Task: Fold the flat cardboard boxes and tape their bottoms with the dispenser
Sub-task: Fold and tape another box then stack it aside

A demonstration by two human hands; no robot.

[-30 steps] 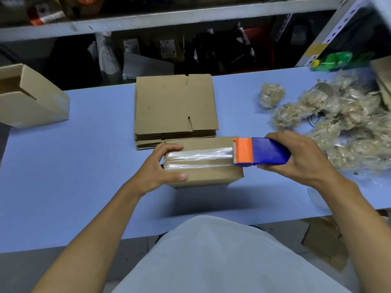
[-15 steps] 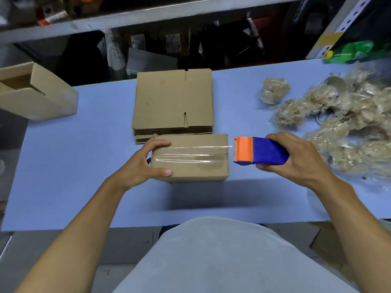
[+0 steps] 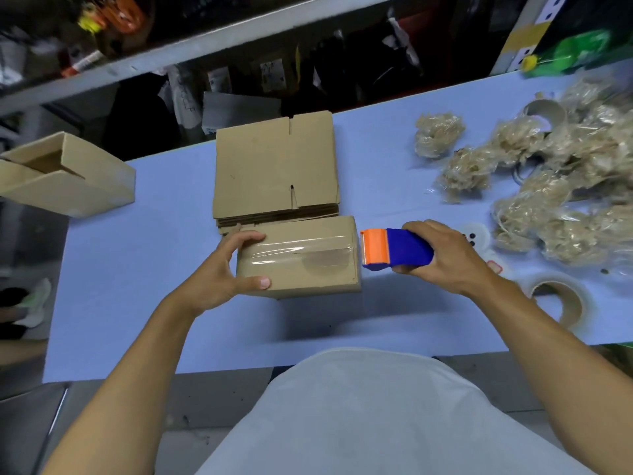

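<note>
Dispenser (image 3: 397,250) now clear of box (image 3: 301,260), tape strip laid | left hand (image 3: 219,275) fingers grip box's left end on table (image 3: 137,269) | right hand (image 3: 448,255) fingers wrap dispenser | flat stack (image 3: 274,169) behind box.

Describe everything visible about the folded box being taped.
The folded box is a small brown cardboard carton resting on the blue table, just in front of the flat stack. A clear tape strip runs along its top seam and over its right edge. The left hand grips its left end; the dispenser sits just off its right edge.
</note>
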